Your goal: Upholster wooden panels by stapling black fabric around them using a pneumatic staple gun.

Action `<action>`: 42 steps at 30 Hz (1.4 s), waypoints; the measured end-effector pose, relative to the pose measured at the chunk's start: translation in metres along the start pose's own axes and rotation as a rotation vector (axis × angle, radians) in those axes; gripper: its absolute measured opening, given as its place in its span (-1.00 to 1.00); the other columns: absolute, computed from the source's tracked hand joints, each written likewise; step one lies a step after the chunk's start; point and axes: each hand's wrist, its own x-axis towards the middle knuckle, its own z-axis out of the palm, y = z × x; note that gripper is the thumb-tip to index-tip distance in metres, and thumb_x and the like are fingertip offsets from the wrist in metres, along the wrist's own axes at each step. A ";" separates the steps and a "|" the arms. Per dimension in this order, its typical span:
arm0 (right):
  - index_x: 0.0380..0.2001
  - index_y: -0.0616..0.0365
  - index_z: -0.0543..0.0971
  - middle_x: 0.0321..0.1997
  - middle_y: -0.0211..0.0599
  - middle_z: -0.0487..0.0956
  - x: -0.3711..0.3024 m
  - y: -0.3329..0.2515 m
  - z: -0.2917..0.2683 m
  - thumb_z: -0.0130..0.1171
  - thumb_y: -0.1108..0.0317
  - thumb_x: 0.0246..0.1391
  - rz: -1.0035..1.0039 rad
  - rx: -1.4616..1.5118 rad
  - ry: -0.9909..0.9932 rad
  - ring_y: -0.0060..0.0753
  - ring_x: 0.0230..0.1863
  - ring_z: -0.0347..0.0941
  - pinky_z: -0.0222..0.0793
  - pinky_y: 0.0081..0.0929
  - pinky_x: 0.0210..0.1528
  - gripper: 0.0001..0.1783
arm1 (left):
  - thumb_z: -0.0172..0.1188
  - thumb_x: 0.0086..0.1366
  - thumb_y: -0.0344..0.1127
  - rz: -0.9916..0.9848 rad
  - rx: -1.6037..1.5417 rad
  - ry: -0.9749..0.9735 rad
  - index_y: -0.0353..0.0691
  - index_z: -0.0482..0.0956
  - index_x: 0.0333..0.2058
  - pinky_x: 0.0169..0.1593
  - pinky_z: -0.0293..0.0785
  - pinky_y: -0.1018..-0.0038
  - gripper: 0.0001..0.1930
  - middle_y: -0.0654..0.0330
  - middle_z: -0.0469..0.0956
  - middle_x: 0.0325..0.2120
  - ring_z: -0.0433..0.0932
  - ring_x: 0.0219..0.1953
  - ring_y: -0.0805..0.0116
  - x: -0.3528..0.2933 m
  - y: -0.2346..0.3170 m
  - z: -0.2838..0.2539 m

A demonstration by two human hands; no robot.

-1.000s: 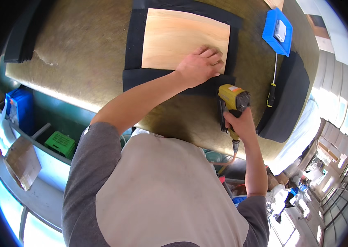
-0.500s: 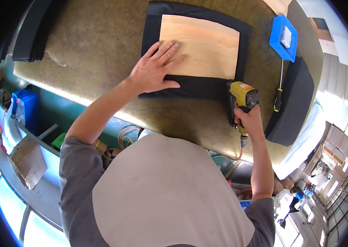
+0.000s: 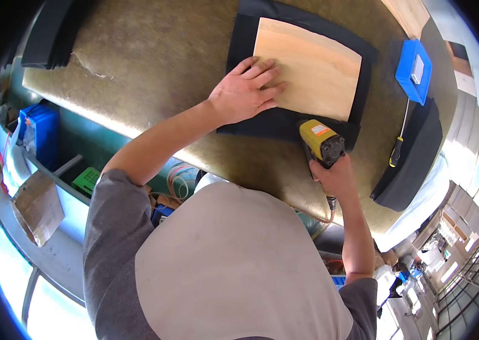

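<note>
Wooden panel (image 3: 319, 68), head view: upper middle of frame, atop black sheet (image 3: 273, 123). Left hand (image 3: 244, 92) resting on panel, fingers slightly apart; right hand (image 3: 337, 174) clamped round yellow nail gun (image 3: 320, 137). Panel could skid imo if gun bumps it.

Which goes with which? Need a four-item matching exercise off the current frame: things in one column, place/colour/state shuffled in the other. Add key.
Things:
1. Board
2. Tool
3. Screwdriver
4. Tray

Place, colour or state:
A. Blue, with a small white box in it
B. Gripped in the right hand
C. Pale wood, under the fingers of the left hand
D. Long, thin, touched by neither hand

Pairs: 1-C, 2-B, 3-D, 4-A
</note>
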 end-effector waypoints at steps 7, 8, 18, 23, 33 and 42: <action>-0.18 0.31 0.61 -0.42 0.01 0.66 -0.001 -0.041 0.030 0.32 0.40 -0.05 -0.145 -0.075 -0.082 0.05 -0.37 0.64 0.53 -0.28 -0.27 -0.68 | 0.23 0.33 -0.06 0.002 -0.008 0.004 0.07 0.61 0.12 0.46 0.14 0.15 -0.60 0.26 0.44 0.21 0.29 0.37 0.25 0.000 0.001 0.003; -0.18 0.31 0.61 -0.42 0.01 0.66 -0.001 -0.045 0.035 0.32 0.40 -0.05 -0.145 -0.073 -0.076 0.05 -0.37 0.64 0.53 -0.28 -0.27 -0.68 | 0.23 0.33 -0.06 0.008 -0.008 0.006 0.07 0.61 0.12 0.46 0.14 0.15 -0.60 0.26 0.44 0.21 0.29 0.37 0.25 0.000 0.001 0.003; -0.35 0.25 0.51 -0.42 0.12 0.63 -0.002 -0.056 0.066 0.33 0.37 -0.10 -0.317 -0.214 0.033 0.29 -0.29 0.57 0.51 0.03 -0.22 -0.73 | 0.24 0.34 -0.21 0.036 -0.093 -0.026 0.07 0.58 0.16 0.46 0.13 0.09 -0.59 0.18 0.41 0.25 0.29 0.38 0.11 -0.002 0.000 0.000; -0.24 0.20 0.56 -0.42 0.06 0.64 -0.037 -0.019 0.059 0.34 0.38 -0.11 -0.302 -0.148 0.144 0.26 -0.28 0.59 0.53 0.01 -0.22 -0.69 | 0.23 0.35 -0.23 0.017 -0.061 -0.024 0.08 0.56 0.20 0.45 0.15 0.10 -0.57 0.15 0.42 0.25 0.28 0.39 0.11 0.000 -0.001 0.005; 0.05 0.29 0.50 -0.47 -0.33 0.51 -0.123 0.069 -0.030 0.33 0.38 0.16 -0.065 0.955 0.071 -0.42 -0.53 0.49 0.43 -0.39 -0.46 -0.57 | 0.17 0.45 -0.27 -0.099 -0.647 0.111 -0.27 0.54 0.07 0.09 0.47 0.16 -0.70 0.00 0.57 -0.09 0.56 -0.03 0.07 0.007 0.099 -0.029; -0.16 0.30 0.60 -0.35 -0.25 0.64 -0.027 0.064 -0.094 0.26 -0.03 0.28 -0.400 0.730 0.132 -0.44 -0.37 0.57 0.50 -0.37 -0.27 -0.50 | -0.35 0.62 0.19 -0.777 -1.930 -0.189 -0.19 0.42 -0.13 0.00 0.37 0.41 -0.45 0.08 0.54 -0.20 0.45 -0.16 0.34 0.060 0.252 -0.028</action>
